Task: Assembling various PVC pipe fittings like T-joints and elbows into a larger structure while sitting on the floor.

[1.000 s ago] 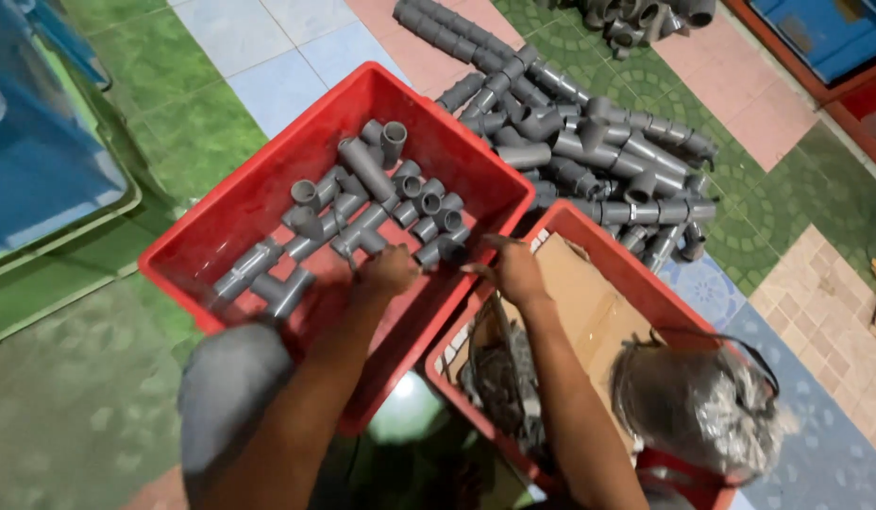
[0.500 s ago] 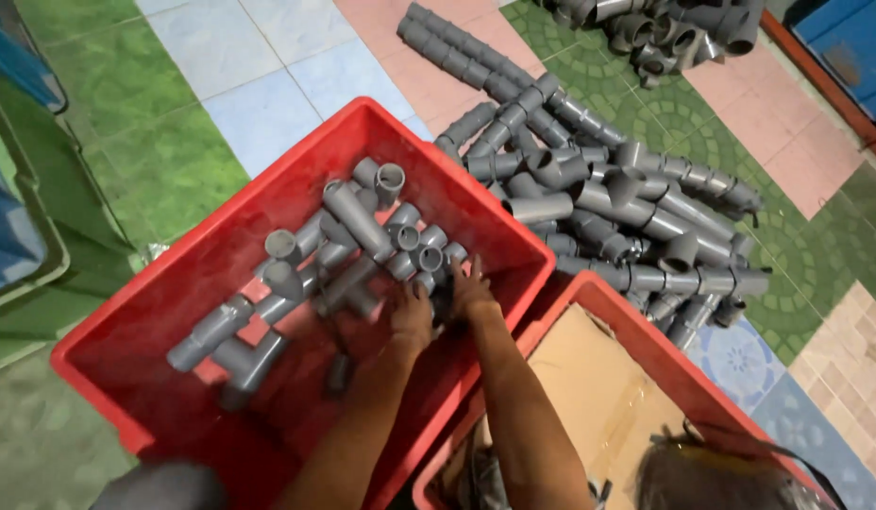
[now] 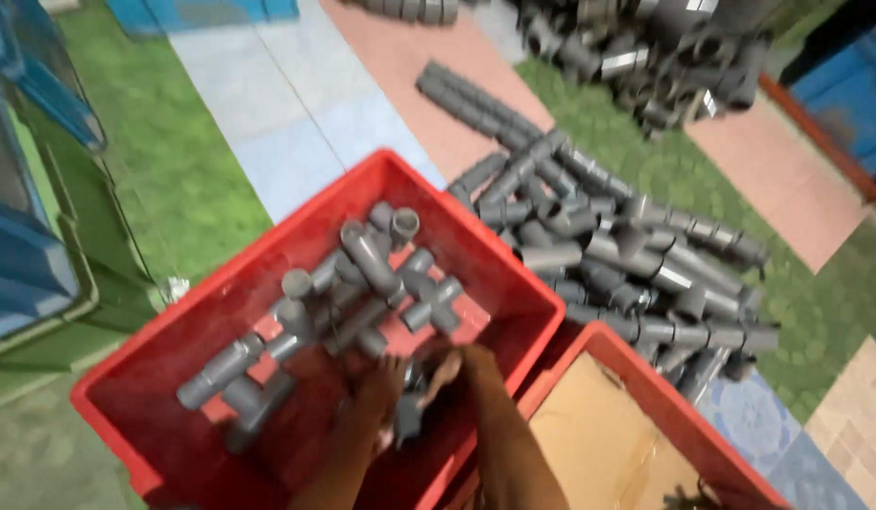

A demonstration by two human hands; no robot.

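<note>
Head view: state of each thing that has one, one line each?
left hand: inside the crate, fingers blurred, grip unclear
right hand: inside the crate, at a grey fitting, grip unclear
red crate: open-topped, partly filled with loose grey pipe fittings
second red crate: open, flat cardboard inside
floor pile of fittings: loose, unstacked

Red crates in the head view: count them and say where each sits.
2. The big red crate holds grey pipe fittings at centre-left; a second red crate, lined with cardboard, sits lower right, partly cut off.
</note>
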